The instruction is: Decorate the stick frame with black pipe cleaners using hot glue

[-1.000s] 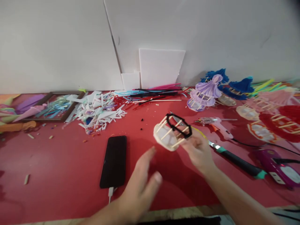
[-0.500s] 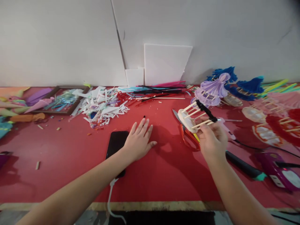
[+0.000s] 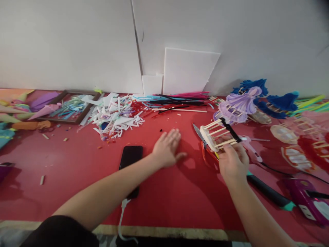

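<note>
Over the middle of the red table, my left hand (image 3: 167,148) is open with fingers stretched out and a little blurred; nothing is in it. A tiny black scrap (image 3: 161,130) lies just beyond its fingers. My right hand (image 3: 233,160) grips a small craft frame (image 3: 218,133), made of a white oval base, several thin wooden sticks and a fuzzy black pipe-cleaner strip along the stick ends. The frame is tilted on its side. Beneath and left of it lie red-handled scissors (image 3: 203,151), partly hidden. A black phone (image 3: 131,157) with a white cable lies left of my left forearm.
White scraps (image 3: 118,115) are heaped at the back left, beside a brown frame (image 3: 74,120). Pipe cleaners (image 3: 180,102) lie along the wall. On the right are a lilac craft piece (image 3: 243,101), blue ones, a pink glue gun (image 3: 253,149), a black-green handle (image 3: 269,190) and a purple power strip (image 3: 305,199).
My left hand has slid right across the table, away from the phone and the black scrap. My right hand still holds the craft frame, nearly unmoved. The view has shifted slightly left.
</note>
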{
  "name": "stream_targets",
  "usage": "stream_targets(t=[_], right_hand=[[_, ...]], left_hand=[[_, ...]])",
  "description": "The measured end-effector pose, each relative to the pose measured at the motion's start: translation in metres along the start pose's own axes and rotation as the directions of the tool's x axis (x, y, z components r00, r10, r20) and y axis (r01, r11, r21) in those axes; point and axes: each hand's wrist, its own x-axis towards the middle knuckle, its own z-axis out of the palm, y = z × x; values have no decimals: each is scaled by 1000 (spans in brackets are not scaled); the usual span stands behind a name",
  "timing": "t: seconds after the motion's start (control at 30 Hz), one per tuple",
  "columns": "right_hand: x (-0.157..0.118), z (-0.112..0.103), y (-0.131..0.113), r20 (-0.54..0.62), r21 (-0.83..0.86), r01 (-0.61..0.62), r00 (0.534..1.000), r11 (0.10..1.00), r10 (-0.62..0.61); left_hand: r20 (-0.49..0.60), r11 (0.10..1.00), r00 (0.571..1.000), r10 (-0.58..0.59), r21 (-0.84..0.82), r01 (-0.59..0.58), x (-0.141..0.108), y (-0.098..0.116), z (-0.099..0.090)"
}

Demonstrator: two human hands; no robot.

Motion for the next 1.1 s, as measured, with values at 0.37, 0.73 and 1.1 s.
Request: stream_targets(t=[0.37,0.73,1.1], right_hand=[[3,0,4,-18,53,-47,999,997,48],[-11,9,2,17,51,-93,996,994,92],[-10,-3,17,138,-194,-88,984,977,116]], left_hand=[[92,973,993,76,211,-94,22,-17,-1],[232,931,966,117,313,-188,60,6,15],[16,882,997,78,465,-76,51,-52,-83]])
